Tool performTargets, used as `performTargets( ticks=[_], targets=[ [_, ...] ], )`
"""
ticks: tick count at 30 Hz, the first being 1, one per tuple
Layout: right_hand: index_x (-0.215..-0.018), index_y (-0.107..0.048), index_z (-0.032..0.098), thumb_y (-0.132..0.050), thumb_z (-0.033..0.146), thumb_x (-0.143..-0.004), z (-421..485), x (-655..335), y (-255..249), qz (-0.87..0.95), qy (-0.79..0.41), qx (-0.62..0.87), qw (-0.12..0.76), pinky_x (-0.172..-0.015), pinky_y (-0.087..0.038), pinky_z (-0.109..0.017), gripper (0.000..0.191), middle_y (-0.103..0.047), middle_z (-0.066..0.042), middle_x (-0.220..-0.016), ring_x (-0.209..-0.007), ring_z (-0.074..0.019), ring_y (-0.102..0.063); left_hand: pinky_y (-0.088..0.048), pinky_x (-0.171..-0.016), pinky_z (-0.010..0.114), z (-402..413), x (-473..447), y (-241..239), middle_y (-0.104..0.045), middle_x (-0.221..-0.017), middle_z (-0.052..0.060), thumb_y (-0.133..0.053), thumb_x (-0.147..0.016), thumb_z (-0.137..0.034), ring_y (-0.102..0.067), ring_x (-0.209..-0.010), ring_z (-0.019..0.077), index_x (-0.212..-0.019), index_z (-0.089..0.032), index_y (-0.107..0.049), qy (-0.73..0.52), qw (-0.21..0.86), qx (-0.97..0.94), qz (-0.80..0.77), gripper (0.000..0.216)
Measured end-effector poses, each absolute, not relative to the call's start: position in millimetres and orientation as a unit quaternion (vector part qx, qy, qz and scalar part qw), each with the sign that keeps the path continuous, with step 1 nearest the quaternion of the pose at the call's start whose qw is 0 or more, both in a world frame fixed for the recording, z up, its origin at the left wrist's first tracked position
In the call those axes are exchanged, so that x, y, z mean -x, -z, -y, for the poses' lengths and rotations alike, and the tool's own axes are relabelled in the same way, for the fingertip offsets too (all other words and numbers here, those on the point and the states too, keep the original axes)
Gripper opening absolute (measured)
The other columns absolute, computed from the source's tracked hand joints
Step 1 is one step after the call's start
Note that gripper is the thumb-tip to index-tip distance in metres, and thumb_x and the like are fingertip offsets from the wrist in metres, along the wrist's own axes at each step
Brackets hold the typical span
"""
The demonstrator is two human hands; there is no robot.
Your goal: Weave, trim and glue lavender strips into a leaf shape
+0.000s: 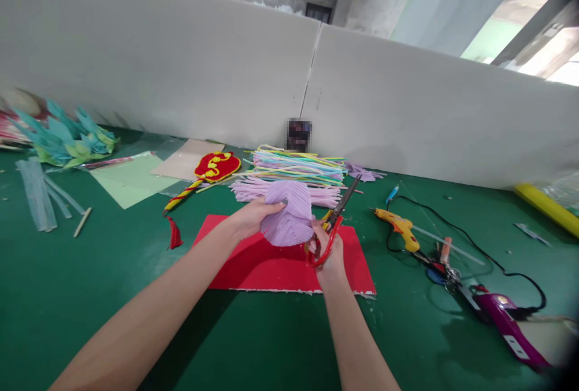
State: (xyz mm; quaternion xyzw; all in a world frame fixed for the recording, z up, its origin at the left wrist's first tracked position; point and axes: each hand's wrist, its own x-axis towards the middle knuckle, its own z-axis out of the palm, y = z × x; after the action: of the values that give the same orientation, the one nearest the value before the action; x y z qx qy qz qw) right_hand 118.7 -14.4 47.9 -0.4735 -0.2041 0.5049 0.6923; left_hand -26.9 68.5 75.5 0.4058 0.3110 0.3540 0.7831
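Observation:
A lilac fan-shaped piece made of pipe cleaners (289,216) is held up above a red board (262,267). My left hand (253,216) pinches its left edge, thumb lying over the front. At the lower right edge of the piece, my right hand (329,249) has its fingertips against it and also holds red-handled scissors (339,207), whose blades point up and to the right, away from the piece. Behind it lies a bundle of pastel pipe cleaners (294,168). A red and yellow fan ornament (217,166) with a red tassel rests to the left.
On the right are a yellow glue gun (398,227) with its cord, a purple power strip (511,327) and a yellow roll (549,207). Teal paper-like flowers (67,134), a pale green sheet (131,180) and clear strips (38,195) lie left. A white partition (181,59) borders the green table.

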Motion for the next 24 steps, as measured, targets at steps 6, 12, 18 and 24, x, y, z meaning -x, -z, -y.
performTargets(
  ticks=[6, 12, 18, 24],
  targets=[
    [-0.069, -0.051, 0.018, -0.078, 0.037, -0.055, 14.1, -119.2, -47.3, 0.203, -0.508, 0.465, 0.697, -0.03, -0.023, -0.017, 0.036, -0.041, 0.012, -0.037, -0.027, -0.0034, -0.032, -0.05, -0.074, 0.029, -66.4, 26.3, -79.3, -0.072, -0.079, 0.008, -0.072, -0.065, -0.014, -0.066, -0.073, 0.0184, -0.084, -0.012, -0.069, -0.351, 0.785, -0.402, -0.315, 0.019],
    [-0.069, -0.05, 0.018, -0.078, 0.037, -0.055, 13.1, -119.5, -45.9, 0.201, -0.507, 0.457, 0.703, -0.03, -0.023, -0.016, 0.036, -0.041, 0.012, -0.036, -0.027, -0.003, -0.033, -0.05, -0.074, 0.028, -64.1, 26.4, -83.3, -0.072, -0.078, 0.008, -0.071, -0.066, -0.012, -0.066, -0.073, 0.0184, -0.082, -0.011, -0.069, -0.352, 0.786, -0.399, -0.317, 0.016],
    [-0.069, -0.051, 0.017, -0.077, 0.035, -0.057, 15.3, -119.2, -48.2, 0.207, -0.507, 0.458, 0.7, -0.031, -0.023, -0.016, 0.034, -0.043, 0.011, -0.038, -0.029, -0.0028, -0.034, -0.05, -0.075, 0.028, -65.2, 26.8, -81.0, -0.072, -0.078, 0.007, -0.072, -0.066, -0.013, -0.066, -0.073, 0.0181, -0.083, -0.011, -0.068, -0.346, 0.788, -0.399, -0.317, 0.017],
    [-0.069, -0.051, 0.018, -0.077, 0.037, -0.056, 15.2, -119.0, -49.4, 0.203, -0.501, 0.465, 0.701, -0.031, -0.022, -0.017, 0.035, -0.041, 0.012, -0.037, -0.028, -0.0033, -0.033, -0.05, -0.078, 0.03, -65.5, 26.9, -80.7, -0.072, -0.086, 0.008, -0.072, -0.067, -0.016, -0.066, -0.081, 0.02, -0.089, -0.012, -0.068, -0.349, 0.782, -0.403, -0.324, 0.023]
  ],
)
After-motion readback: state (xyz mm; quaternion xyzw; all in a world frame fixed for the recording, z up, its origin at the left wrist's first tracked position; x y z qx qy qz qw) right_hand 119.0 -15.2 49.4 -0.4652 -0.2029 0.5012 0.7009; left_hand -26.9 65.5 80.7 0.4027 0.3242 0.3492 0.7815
